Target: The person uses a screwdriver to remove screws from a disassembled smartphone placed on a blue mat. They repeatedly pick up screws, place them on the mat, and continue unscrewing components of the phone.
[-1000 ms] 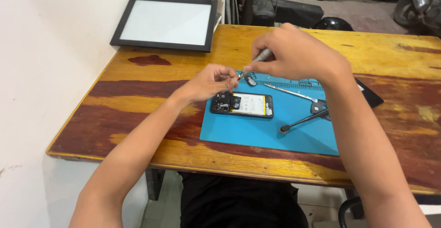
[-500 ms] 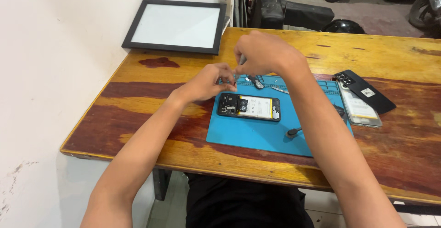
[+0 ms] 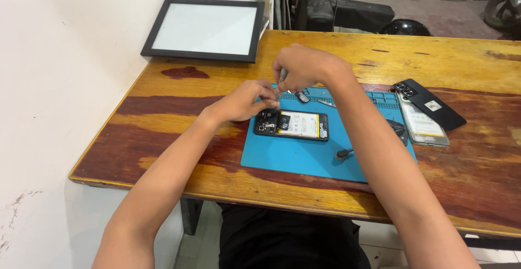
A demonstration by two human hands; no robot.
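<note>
Two hands — left hand, right hand — over opened phone.

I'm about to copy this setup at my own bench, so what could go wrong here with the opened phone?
1. The right hand holds a thin tool above the opened phone; a slip might scratch its exposed parts.
2. The left hand pinches at the phone's top end, so small parts could drop off the blue mat.
3. The back cover lies off the mat, where an elbow might knock it.
</note>
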